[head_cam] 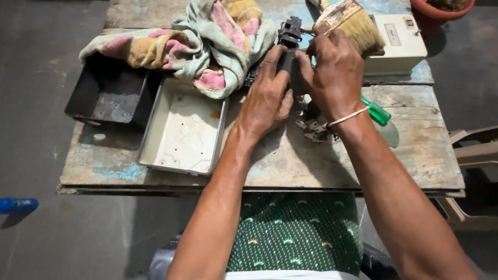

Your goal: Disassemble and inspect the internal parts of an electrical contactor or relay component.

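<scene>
1. Head view, setting: dark grey concrete floor surrounds a low worktop [290, 166] of weathered wooden planks with flaking blue paint. A green patterned cloth covers the person's lap below its near edge.

2. Head view, hands: the left hand [267, 98] and the right hand [334, 72] are drawn close together, both clamped on a dark, blocky electrical part [289, 39]. The left thumb and fingers wrap its lower body; the right hand closes over it from the right side. A thin white band rings the right wrist.

3. Head view, the key relation: the dark part sits at the far middle of the worktop, straight ahead of the person. Its long axis runs away from the person, its upper end poking out above the fingers. Neither hand is clearly nearer; both are on it.

4. Head view, textures and neighbours:
   - A wide paintbrush [350, 23] with pale straw-like bristles lies just behind the right hand.
   - A cream plastic meter housing [402, 44] lies beside the brush.
   - A soft, crumpled striped towel [207, 41] sits just left of the hands.
   - An open off-white shallow box [184, 127], stained inside, lies beside a black metal tray [109, 93].
   - Small metal fittings [314, 127] lie under the right wrist, with a green translucent screwdriver handle [377, 111] just beside it.
</scene>
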